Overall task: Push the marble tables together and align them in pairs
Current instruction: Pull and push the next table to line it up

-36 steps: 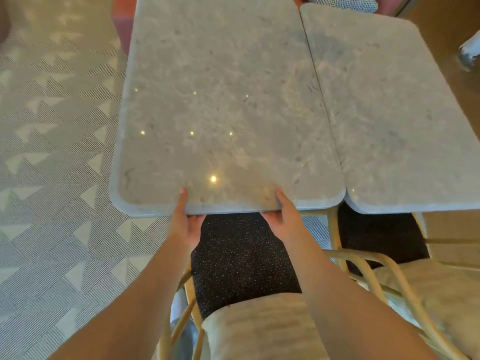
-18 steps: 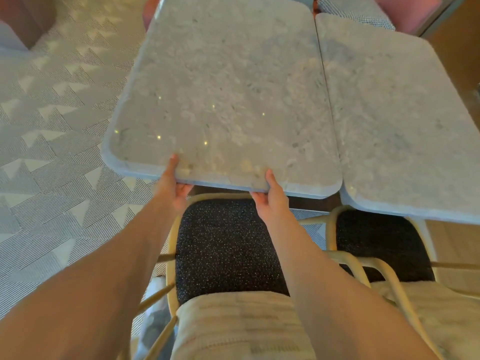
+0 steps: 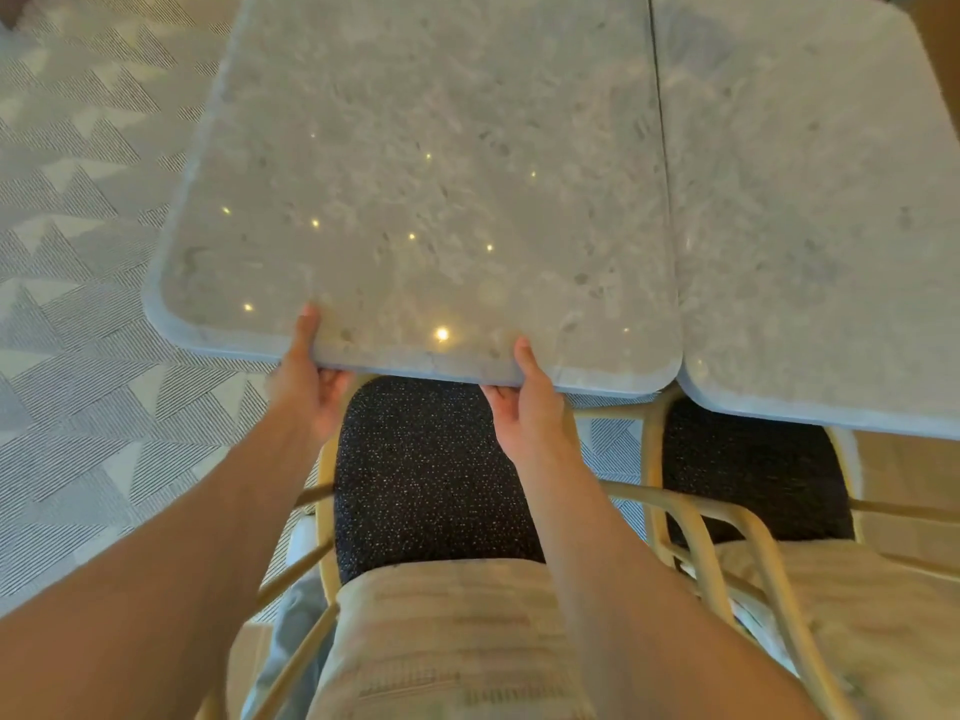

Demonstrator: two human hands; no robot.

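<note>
Two grey marble tables stand side by side. The left marble table (image 3: 415,174) touches the right marble table (image 3: 805,200) along a thin dark seam. Their near edges do not line up: the right table's near edge sits a little closer to me. My left hand (image 3: 306,376) grips the left table's near edge, thumb on top and fingers underneath. My right hand (image 3: 524,402) holds the same edge further right in the same way.
A chair with a dark speckled seat (image 3: 426,470) and cream frame stands under the left table, right before me. A second similar chair (image 3: 753,475) stands under the right table. Patterned grey carpet (image 3: 78,304) covers the floor to the left.
Both hands keep their grip on the left table's near edge. The view has shifted, and the seam between the tables looks tighter and straighter than a second ago.
</note>
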